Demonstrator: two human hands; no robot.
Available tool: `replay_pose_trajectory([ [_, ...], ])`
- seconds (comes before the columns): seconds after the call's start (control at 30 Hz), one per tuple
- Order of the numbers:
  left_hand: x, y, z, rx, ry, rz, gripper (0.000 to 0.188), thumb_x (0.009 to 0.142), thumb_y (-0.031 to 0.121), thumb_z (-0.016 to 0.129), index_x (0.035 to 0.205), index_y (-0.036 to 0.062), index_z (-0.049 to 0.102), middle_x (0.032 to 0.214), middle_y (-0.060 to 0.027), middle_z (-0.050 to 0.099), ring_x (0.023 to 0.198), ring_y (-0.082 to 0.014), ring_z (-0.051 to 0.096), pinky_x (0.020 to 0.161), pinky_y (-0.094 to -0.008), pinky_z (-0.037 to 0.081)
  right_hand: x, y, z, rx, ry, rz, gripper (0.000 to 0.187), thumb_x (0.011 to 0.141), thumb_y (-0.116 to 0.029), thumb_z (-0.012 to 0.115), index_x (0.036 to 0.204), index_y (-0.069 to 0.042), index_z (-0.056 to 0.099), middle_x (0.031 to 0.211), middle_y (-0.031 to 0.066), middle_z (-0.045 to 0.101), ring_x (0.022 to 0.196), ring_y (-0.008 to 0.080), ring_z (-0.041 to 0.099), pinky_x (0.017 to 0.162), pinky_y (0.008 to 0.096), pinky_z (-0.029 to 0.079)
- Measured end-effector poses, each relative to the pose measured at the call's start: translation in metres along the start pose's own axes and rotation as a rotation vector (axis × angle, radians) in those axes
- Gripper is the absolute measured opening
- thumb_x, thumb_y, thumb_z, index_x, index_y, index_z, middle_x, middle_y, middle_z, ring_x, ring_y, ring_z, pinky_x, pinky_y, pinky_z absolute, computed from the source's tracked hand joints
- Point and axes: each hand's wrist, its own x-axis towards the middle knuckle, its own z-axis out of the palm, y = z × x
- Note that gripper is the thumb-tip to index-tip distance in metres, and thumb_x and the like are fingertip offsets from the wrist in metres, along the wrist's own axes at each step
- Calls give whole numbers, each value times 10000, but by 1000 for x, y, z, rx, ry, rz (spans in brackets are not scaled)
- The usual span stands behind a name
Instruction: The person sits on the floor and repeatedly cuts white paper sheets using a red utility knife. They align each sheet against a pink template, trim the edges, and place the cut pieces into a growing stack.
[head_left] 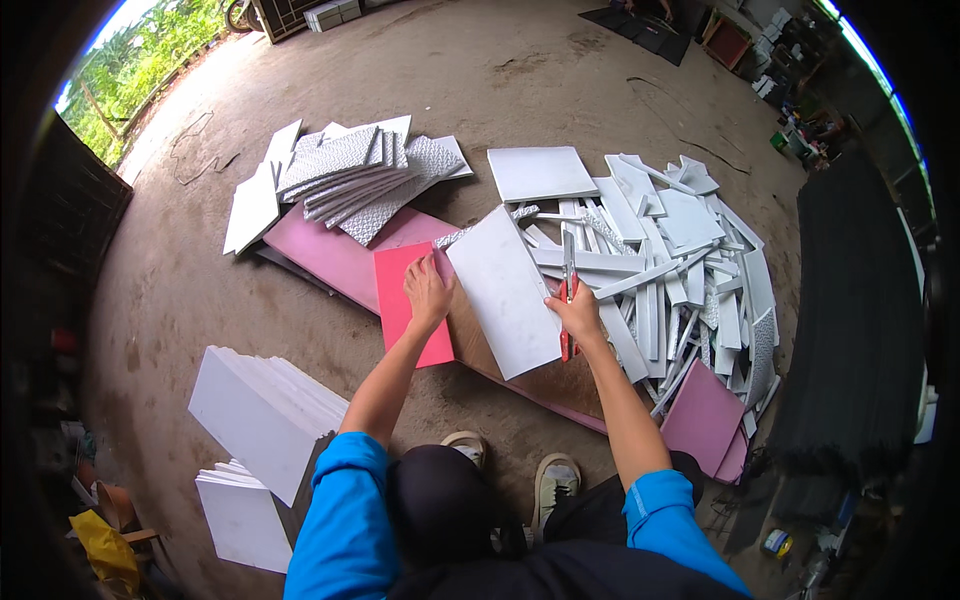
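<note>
My left hand (428, 290) rests with its fingers spread on a bright pinkish-red rectangular sheet (398, 335). In my right hand (578, 315) is a red-handled cutting tool (569, 262), its long grey end pointing away from me; I cannot tell if it is a knife or scissors. Between my hands a white foam-like board (505, 300) lies at a slant, its right edge beside my right hand. Underneath is a long pink board (335, 250) with a brown bare stretch (500, 370) nearer me.
Textured white sheets (350, 165) are stacked at the far left. White offcut strips (650, 270) heap up on the right, with pink pieces (705, 415) at their near end. White boards (255, 410) stand near left. A dark mat (840, 320) lies far right.
</note>
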Motion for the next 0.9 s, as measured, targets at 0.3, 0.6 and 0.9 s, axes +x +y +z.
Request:
replay_pose_trajectory([
  [0.3,80,143,-167,-188,-173,457,416,865,404,510,1067,42,527,858,-179,615,862,-339,590,814,-423,432,-32,-66,-92,145,-39,-220,247,703,-96,729,851,-23,545,767,38,609,697,114,572,674,256,466],
  [0.6,19,170,-169,76,-303,792,248,863,249,492,975,29,513,734,-181,607,696,-364,610,570,-457,471,-66,-57,-83,-92,108,-100,302,915,-271,428,980,12,344,728,264,597,711,445,590,632,488,455],
  [0.9,-20,188,-107,156,-302,770,287,821,173,495,1044,1,443,777,-188,620,671,-347,624,535,-451,483,-94,-81,-75,-335,13,-166,334,902,-301,430,928,28,480,726,290,587,728,454,580,660,506,454],
])
